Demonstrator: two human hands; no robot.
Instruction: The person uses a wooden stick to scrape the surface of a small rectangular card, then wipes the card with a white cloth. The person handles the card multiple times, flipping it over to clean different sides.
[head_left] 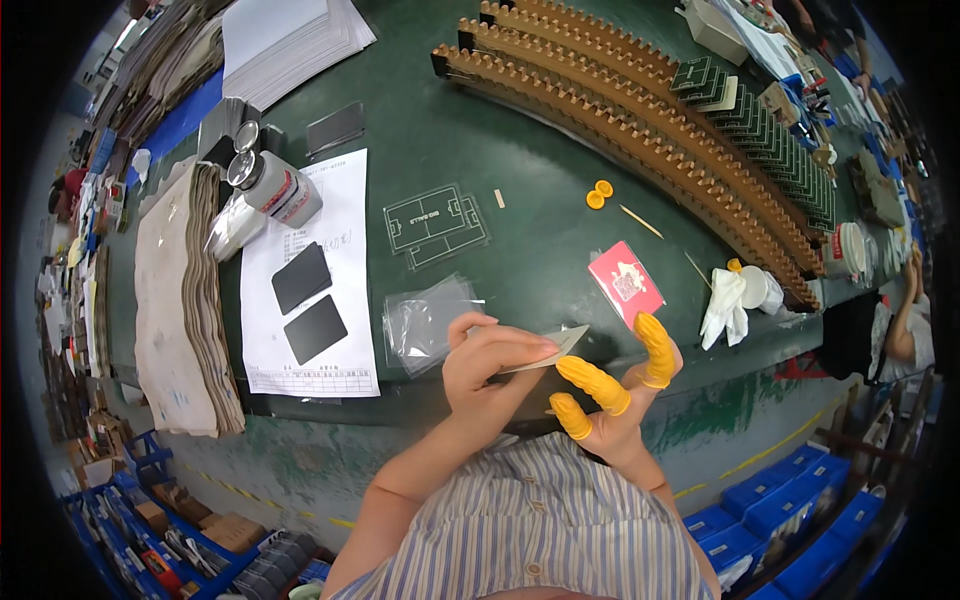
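My left hand [487, 368] is closed on a thin pale card [555, 347], pinched by its edge and tilted above the table's near edge. Yellow finger cots cover three fingers of my right hand [618, 395], which are spread apart. One of those fingertips is close to the card. A small pale tip shows beside the lowest yellow finger; I cannot make out what it is. Just beyond my right hand lies a pink-red card [626, 284] with a white print. Clear plastic sleeves [432, 322] lie beyond my left hand. Farther off is a clear sheet with a white line pattern [436, 225].
Dark cards [315, 330] lie on a printed sheet [262, 350] at left, near a metal-topped bottle [285, 192]. Notched wooden racks [600, 100] curve across the far right, holding dark cards [770, 150]. Yellow finger cots [599, 195], a toothpick [641, 222] and a white glove [724, 308] lie right.
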